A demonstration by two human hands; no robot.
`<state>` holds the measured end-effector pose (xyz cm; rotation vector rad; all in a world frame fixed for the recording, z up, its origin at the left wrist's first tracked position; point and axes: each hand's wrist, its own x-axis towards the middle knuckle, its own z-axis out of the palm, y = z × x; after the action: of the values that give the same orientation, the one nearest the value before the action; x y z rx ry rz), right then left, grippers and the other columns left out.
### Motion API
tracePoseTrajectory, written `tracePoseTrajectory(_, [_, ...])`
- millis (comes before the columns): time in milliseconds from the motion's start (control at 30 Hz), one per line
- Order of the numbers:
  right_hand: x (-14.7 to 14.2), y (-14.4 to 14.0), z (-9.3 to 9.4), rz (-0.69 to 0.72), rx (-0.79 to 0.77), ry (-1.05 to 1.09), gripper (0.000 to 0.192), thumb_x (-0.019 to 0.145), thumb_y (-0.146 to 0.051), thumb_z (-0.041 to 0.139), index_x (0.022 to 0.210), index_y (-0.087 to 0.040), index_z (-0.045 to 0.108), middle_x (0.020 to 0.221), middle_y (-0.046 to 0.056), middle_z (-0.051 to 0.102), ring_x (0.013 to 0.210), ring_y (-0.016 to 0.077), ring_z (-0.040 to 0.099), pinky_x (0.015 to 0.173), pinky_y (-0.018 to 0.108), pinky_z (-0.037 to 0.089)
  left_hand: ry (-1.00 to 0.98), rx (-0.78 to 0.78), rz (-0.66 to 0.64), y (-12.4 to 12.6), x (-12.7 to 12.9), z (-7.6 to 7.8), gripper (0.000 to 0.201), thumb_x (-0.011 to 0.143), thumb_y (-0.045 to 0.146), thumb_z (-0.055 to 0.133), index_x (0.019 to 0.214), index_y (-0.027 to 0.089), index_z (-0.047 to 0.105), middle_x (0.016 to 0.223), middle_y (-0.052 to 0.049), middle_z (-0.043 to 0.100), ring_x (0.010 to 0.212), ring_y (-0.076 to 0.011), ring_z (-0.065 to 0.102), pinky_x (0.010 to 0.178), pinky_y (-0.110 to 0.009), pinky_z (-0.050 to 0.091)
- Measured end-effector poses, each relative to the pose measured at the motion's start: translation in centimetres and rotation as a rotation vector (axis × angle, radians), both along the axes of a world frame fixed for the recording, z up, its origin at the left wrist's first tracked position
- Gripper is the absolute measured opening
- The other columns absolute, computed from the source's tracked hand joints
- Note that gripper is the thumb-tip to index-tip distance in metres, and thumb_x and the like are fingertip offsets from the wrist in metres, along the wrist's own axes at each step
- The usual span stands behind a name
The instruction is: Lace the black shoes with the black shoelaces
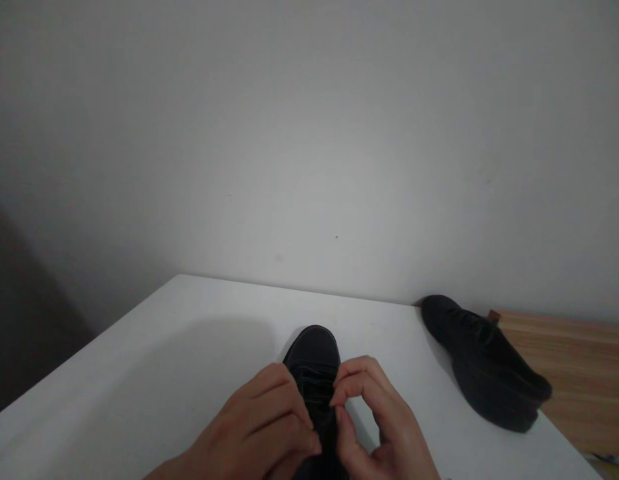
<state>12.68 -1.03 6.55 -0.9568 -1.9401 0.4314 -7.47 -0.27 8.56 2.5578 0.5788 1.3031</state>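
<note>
A black lace-up shoe [313, 347] rests on the white table, its toe pointing away from me. My left hand [266, 427] is at the left side of its lacing, fingers curled and pinched together. On the right edge of the lacing, my right hand [382, 423] has its thumb and index finger brought together in a pinch. Dark laces [316, 383] cross the front of the shoe between my hands. Whatever the fingertips hold is too dark to make out. My hands and the bottom of the picture hide the shoe's rear part.
A second black shoe [482, 363] lies at the table's right edge, toe towards the wall. Beyond that edge is a brown wood-grain surface [569, 373]. The white table [209, 307] meets a pale wall [309, 167] at the back. A dark area [24, 320] lies left of the table.
</note>
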Motion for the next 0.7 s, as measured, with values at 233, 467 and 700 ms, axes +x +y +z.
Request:
tracePoseTrajectory(233, [-0.1,-0.1,-0.5,-0.016,0.018,0.060,0.031,0.079,0.003,0.046,0.092,-0.025,0.049,0.093,-0.002,0.053,0.088,0.0135,0.057,0.075,0.023,0.046,0.160,-0.066,-0.096,0.1,-0.4,0.6,0.031,0.104,0.017,0.038,0.082,0.018,0.060,0.077,-0.006,0.069,0.075,-0.0179,0.057,0.066,-0.028,0.049])
tracePoseTrajectory(467, [-0.6,-0.4,-0.9,-0.061,0.002,0.120,0.028,0.080,0.001,0.044,0.090,-0.025,0.049,0.091,-0.002,0.053,0.086,0.0135,0.056,0.075,0.023,0.046,0.215,-0.063,-0.132,0.0,-0.2,0.8,0.036,0.105,0.017,0.032,0.078,0.020,0.056,0.075,-0.006,0.067,0.074,-0.0191,0.059,0.068,-0.030,0.050])
tracePoseTrajectory(700, [0.7,0.4,0.2,0.010,-0.004,0.043,0.027,0.084,-0.001,0.051,0.094,-0.025,0.057,0.093,0.001,0.059,0.088,0.0150,0.063,0.075,0.024,0.053,0.053,-0.119,-0.074,-0.2,-0.1,0.6,0.015,0.102,0.025,0.050,0.091,0.023,0.061,0.078,-0.003,0.068,0.078,-0.0188,0.061,0.074,-0.031,0.051])
